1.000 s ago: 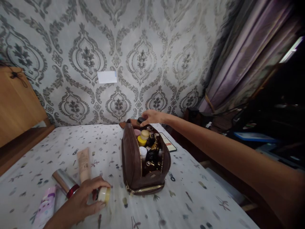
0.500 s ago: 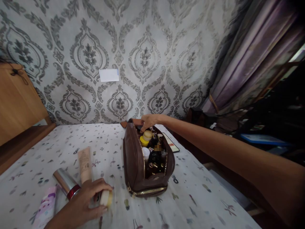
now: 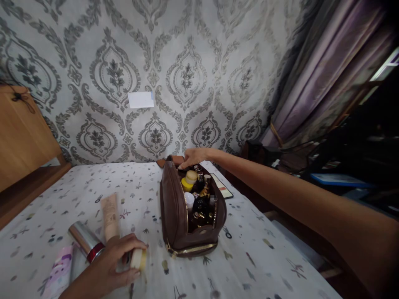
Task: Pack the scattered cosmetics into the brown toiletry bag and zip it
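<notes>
A brown bag (image 3: 174, 207) stands unzipped on the patterned cloth, with several small jars and bottles inside, among them a yellow-lidded jar (image 3: 187, 184) and a white-capped one (image 3: 188, 200). At its far end my right hand (image 3: 193, 158) is closed on the rim, fingertips partly hidden. My left hand (image 3: 116, 261), at the lower left, grips a small cream-and-yellow jar (image 3: 138, 259) between thumb and fingers. Beside that hand lie a beige tube (image 3: 110, 214), a silver and red cylinder (image 3: 84, 238) and a pink-purple tube (image 3: 60, 270).
A phone (image 3: 222, 186) lies behind the bag's right side. Wooden furniture (image 3: 26, 137) stands at the left, a patterned wall at the back. Right of the cloth's edge are a purple curtain (image 3: 318, 79), cables and a blue-edged flat object (image 3: 339, 180).
The view has shifted slightly. My right hand has moved a little along the bag's far rim. My left hand keeps its hold on the small jar.
</notes>
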`<state>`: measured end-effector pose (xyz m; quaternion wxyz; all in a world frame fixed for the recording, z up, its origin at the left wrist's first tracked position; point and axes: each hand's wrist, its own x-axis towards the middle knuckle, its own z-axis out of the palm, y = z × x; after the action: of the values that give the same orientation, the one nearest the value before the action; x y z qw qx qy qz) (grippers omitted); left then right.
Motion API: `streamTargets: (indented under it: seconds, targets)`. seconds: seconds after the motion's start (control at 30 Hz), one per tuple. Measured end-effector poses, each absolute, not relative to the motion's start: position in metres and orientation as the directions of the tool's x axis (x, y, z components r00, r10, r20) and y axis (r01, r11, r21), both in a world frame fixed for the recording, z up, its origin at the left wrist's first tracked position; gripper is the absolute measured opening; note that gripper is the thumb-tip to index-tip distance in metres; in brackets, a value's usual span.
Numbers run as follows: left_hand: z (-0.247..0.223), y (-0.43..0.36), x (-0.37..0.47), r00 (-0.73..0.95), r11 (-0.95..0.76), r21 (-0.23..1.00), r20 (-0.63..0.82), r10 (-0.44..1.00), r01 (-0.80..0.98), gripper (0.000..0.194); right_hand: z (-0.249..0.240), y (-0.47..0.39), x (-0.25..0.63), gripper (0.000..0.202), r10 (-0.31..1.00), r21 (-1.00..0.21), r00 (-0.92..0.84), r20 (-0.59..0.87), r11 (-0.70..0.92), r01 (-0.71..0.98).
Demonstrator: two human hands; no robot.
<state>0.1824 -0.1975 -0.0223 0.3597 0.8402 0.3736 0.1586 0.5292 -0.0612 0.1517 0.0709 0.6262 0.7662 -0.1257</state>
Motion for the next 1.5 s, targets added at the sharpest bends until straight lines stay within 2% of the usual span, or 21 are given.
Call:
streamTargets:
  seconds: [0.17, 0.27, 0.33, 0.4, 0.47, 0.5, 0.6, 0.73, 0.93, 1.0, 1.1, 1.17, 1.27, 1.37, 1.5]
  targets:
    - [-0.029, -0.197, 0.178, 0.634, -0.365, 0.854, 0.054, 0.772, 0.372, 0.043, 0.157, -0.077, 0.534, 0.036, 0.981, -0.156, -0.191, -0.028, 0.185, 0.97]
    - [-0.021, -0.2, 0.181, 0.546, -0.22, 0.945, 0.054, 0.836, 0.244, 0.048, 0.158, -0.104, 0.527, 0.028, 0.966, -0.176, -0.142, 0.216, 0.181, 0.968]
    - [-0.015, -0.204, 0.186, 0.497, -0.123, 0.986, 0.053, 0.866, 0.109, 0.053, 0.154, -0.134, 0.513, 0.025, 0.925, -0.287, -0.124, 0.359, 0.236, 0.928]
    - [-0.008, -0.209, 0.194, 0.481, -0.044, 0.998, 0.06, 0.875, -0.044, 0.056, 0.14, -0.172, 0.493, 0.024, 0.89, -0.465, -0.211, 0.404, 0.398, 0.791]
    - [-0.002, -0.217, 0.204, 0.458, 0.019, 0.98, 0.074, 0.886, -0.196, 0.056, 0.12, -0.211, 0.47, 0.022, 0.842, -0.575, -0.303, 0.447, 0.53, 0.624]
    - [0.0, -0.221, 0.209, 0.444, 0.045, 0.961, 0.084, 0.892, -0.272, 0.055, 0.108, -0.229, 0.458, 0.022, 0.836, -0.62, -0.324, 0.443, 0.546, 0.563]
    - [0.005, -0.232, 0.223, 0.474, 0.149, 0.89, 0.083, 0.877, -0.431, 0.052, 0.073, -0.267, 0.426, 0.036, 0.86, -0.74, -0.339, 0.382, 0.504, 0.445]
    - [0.0, -0.239, 0.228, 0.524, 0.232, 0.838, 0.073, 0.848, -0.493, 0.043, 0.037, -0.28, 0.396, 0.042, 0.906, -0.836, -0.188, 0.378, 0.422, 0.35]
    - [-0.015, -0.244, 0.228, 0.58, 0.232, 0.845, 0.109, 0.808, -0.482, 0.039, 0.009, -0.276, 0.379, 0.033, 0.942, -0.928, -0.01, 0.335, 0.331, 0.172]
    - [-0.015, -0.244, 0.227, 0.574, 0.132, 0.907, 0.137, 0.807, -0.401, 0.041, 0.003, -0.275, 0.378, 0.034, 0.94, -0.936, 0.036, 0.338, 0.332, 0.119]
    - [-0.012, -0.243, 0.221, 0.497, -0.137, 0.979, 0.196, 0.845, -0.154, 0.035, -0.004, -0.275, 0.38, 0.039, 0.938, -0.942, 0.082, 0.336, 0.334, 0.04]
    - [-0.01, -0.243, 0.216, 0.43, -0.271, 0.963, 0.25, 0.867, -0.014, 0.033, -0.008, -0.275, 0.382, 0.038, 0.949, -0.952, 0.071, 0.306, 0.307, -0.006]
    - [-0.007, -0.242, 0.21, 0.399, -0.397, 0.915, 0.339, 0.852, 0.071, 0.04, -0.014, -0.275, 0.383, 0.033, 0.963, -0.964, 0.044, 0.266, 0.266, -0.004]
    - [0.001, -0.242, 0.21, 0.464, -0.536, 0.83, 0.419, 0.781, 0.153, 0.044, -0.021, -0.275, 0.382, 0.03, 0.961, -0.961, 0.052, 0.271, 0.267, 0.072]
    - [0.011, -0.241, 0.214, 0.549, -0.633, 0.739, 0.44, 0.711, 0.228, 0.036, -0.025, -0.277, 0.379, 0.028, 0.951, -0.945, 0.068, 0.301, 0.288, 0.158]
